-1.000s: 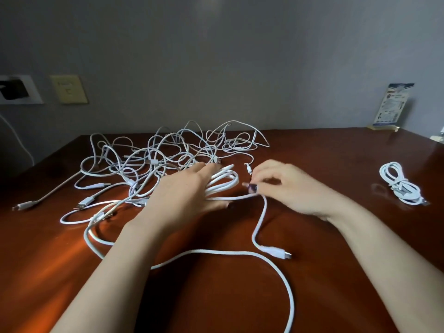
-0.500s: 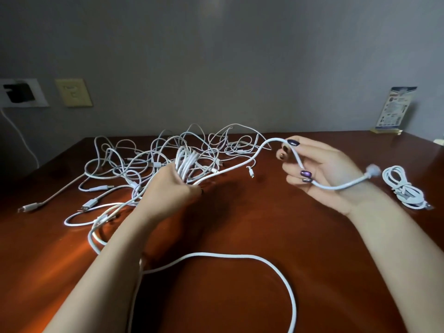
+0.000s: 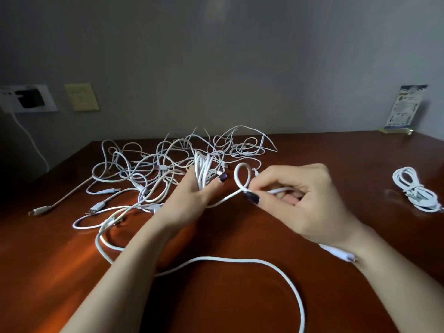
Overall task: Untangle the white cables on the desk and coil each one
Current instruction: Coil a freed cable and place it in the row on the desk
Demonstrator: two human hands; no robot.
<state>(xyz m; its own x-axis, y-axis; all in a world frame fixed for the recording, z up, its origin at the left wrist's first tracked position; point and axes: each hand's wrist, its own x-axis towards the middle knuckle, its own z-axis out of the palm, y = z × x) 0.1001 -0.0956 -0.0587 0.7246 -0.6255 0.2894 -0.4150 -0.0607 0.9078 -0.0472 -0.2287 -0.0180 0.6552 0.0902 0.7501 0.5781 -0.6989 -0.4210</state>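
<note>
White coil [image 3: 203,170] grasped by left hand [image 3: 189,200]; loose tail [image 3: 242,165] looping just right, pinched by right hand [image 3: 300,200] fingers [image 3: 270,177].

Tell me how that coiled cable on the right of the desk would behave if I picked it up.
The coiled cable probably lifts as one light bundle, since a wrap across its middle seems to bind it. It is likely floppy: similar cable bends into a tight loop at the right hand.

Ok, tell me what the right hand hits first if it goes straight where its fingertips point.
Probably the left hand, gripping the coiled cable bundle just left of the right hand, which pinches a small cable loop; depth is unclear.
</note>
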